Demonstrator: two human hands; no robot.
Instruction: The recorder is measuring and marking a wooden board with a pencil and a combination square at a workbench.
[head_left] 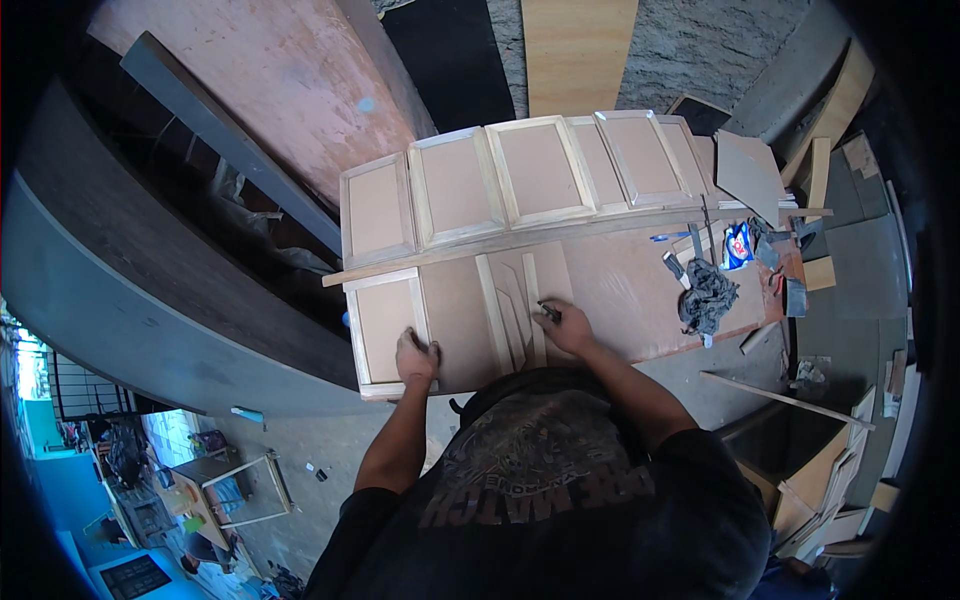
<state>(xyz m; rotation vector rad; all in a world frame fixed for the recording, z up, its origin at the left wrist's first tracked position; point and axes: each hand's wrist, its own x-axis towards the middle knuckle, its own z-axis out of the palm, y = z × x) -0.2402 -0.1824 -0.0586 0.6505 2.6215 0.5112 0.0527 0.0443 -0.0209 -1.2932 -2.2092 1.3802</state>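
My left hand [417, 359] is closed at the right-hand strip of a pale wooden frame [417, 300], with fingers and thumb to either side of the wood. That frame surrounds a flat brownish panel [385, 318] lying on the workbench. In my right hand [568, 330] is a small dark object [549, 312], its kind hidden by the fingers. The right hand is just beside a pale wooden strip [534, 300]. Left of it lie another strip [495, 310] and a thin, angular cut piece [516, 305].
Several framed panels [543, 170] stand in a row behind a long wooden batten [580, 222] across the bench [630, 290]. Dark crumpled cloth [708, 298] and a blue-and-white packet [738, 246] lie at right. A long stick [790, 400] and board offcuts [825, 490] are lower right.
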